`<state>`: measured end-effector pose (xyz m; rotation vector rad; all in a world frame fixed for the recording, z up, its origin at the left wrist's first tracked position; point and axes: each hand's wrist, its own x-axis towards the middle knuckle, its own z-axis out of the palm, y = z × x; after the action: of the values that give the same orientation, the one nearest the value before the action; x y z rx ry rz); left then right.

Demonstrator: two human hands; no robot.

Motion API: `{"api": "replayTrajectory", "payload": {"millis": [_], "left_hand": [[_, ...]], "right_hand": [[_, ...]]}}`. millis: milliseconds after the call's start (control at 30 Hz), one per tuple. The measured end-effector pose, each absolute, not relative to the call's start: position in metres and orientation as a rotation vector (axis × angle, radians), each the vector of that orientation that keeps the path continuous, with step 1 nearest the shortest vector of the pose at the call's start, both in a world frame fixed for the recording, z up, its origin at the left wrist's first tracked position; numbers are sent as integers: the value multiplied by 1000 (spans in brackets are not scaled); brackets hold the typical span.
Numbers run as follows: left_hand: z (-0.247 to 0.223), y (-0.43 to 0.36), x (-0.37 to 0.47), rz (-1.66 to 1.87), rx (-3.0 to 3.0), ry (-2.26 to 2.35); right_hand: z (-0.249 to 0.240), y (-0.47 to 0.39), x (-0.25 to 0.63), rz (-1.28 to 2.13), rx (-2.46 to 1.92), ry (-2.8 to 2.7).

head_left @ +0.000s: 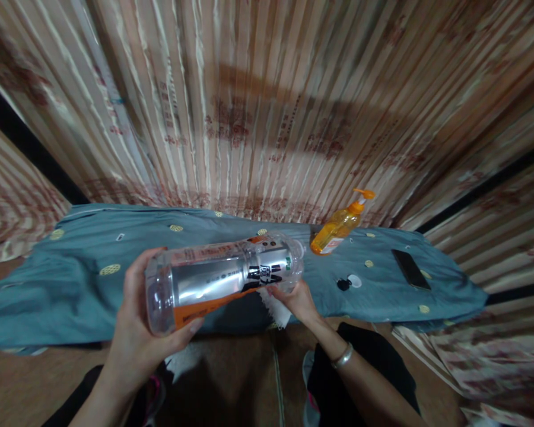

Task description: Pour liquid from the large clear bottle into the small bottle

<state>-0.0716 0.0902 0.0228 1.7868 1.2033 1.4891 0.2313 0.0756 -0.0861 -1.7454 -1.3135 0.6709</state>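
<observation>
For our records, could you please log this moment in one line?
left hand: holds plastic bottle, base end | right hand: at neck end, white tissue below | on teal fabric: pump bottle

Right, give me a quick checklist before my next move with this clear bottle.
1. Left grip: ok, around the base end of the clear bottle.
2. Right grip: ok, at the neck end.
3. White scrap: cannot tell how firmly held; it hangs below the right grip.
4. Cap on the clear bottle: cannot tell, too unclear.
5. Clearance to the orange pump bottle: cannot tell; looks close, but there's only one view.
6. Dark phone-like slab: ok, lying on the blue-green cover.
</observation>
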Motion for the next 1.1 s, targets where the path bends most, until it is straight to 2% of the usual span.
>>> {"api": "replayTrajectory", "payload": {"millis": [1100], "left_hand": [[26,88,-67,1503,1785,1208]], "right_hand": [[-87,76,231,726,-1721,-1282]]}}
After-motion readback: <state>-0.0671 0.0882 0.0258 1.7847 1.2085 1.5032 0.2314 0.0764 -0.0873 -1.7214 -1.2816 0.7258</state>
